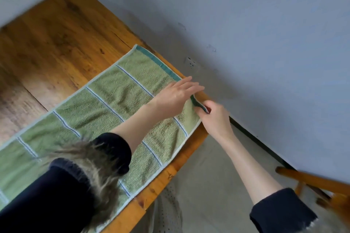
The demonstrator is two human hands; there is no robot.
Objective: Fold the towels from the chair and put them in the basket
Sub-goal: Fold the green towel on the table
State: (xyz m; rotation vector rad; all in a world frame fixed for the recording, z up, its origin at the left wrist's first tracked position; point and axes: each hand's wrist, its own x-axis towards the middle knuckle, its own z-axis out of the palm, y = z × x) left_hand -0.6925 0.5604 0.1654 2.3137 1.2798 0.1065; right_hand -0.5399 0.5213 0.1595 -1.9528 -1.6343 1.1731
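Note:
A long green towel (106, 104) with thin blue-white stripes and a dark teal end band lies spread flat along the wooden table (56, 39). My left hand (178, 92) rests with straight fingers on the towel near its far end. My right hand (214, 117) pinches the towel's near corner at the teal band, lifting it slightly off the table edge. No basket is in view.
A wooden chair (312, 179) shows at the lower right, partly cut off by the frame edge. A grey-blue wall with a socket (191, 63) runs behind the table. Pale floor lies between table and chair.

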